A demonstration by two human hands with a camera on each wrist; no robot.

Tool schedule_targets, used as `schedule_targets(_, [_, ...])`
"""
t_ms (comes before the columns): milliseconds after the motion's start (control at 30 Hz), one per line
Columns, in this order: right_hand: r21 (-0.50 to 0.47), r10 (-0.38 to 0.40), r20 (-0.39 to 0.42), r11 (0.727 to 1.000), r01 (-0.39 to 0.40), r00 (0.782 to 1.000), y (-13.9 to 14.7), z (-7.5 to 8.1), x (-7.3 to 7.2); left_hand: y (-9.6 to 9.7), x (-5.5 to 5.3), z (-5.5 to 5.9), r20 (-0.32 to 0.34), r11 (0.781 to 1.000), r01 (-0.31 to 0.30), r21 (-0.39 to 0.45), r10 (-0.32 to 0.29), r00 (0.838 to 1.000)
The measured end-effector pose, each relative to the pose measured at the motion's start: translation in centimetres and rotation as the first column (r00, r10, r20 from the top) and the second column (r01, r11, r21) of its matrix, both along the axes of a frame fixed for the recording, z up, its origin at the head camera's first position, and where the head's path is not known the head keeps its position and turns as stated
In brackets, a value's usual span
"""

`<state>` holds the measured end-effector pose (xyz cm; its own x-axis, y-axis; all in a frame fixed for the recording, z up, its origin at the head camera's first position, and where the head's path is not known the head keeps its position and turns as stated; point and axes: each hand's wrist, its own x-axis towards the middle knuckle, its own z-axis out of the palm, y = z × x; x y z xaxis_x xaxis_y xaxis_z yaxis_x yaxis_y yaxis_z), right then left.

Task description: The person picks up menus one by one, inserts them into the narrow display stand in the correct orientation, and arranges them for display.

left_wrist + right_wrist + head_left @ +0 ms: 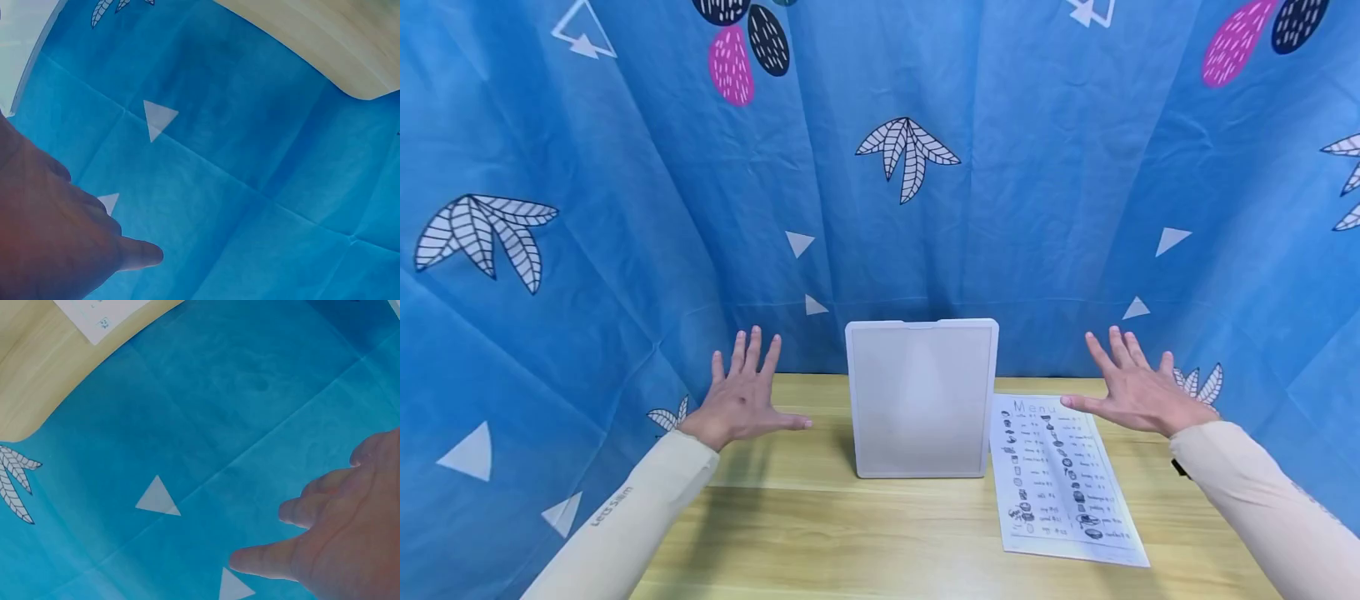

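My left hand point(743, 402) is held out above the table with its fingers straight and spread, holding nothing. To its right a white rectangular board point(922, 400) stands upright, apart from the hand. On the other side, my right hand point(1138, 390) is raised with fingers spread and nothing in it. Below and left of that hand lies a printed menu sheet point(1063, 475), flat on the wood. The left wrist view shows part of the left hand point(62, 231) in front of blue cloth; the right hand point(350, 519) appears likewise in the right wrist view.
A light wooden table point(820, 533) carries the board and the sheet. Blue patterned cloth point(1037, 208) hangs behind the table and along both sides. A small black object point(1181, 469) shows beside the right sleeve; its kind is unclear.
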<state>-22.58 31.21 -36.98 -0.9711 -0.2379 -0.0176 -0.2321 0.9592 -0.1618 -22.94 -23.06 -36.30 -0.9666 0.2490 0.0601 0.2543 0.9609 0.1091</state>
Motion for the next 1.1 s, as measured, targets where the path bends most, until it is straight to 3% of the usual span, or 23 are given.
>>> schedule_targets(367, [-0.013,-0.009,0.0,1.0,0.009,1.0,1.3,-1.3,0.1,2.4,0.0,-1.1,-0.05,0.996,0.086,-0.016,-0.087,0.995])
schedule_targets(1100, [-0.031,-0.029,-0.023,0.999,0.028,0.999,2.8,-4.2,-0.3,7.3,-0.1,-3.0,-0.051,0.962,0.231,0.145,-0.226,0.973])
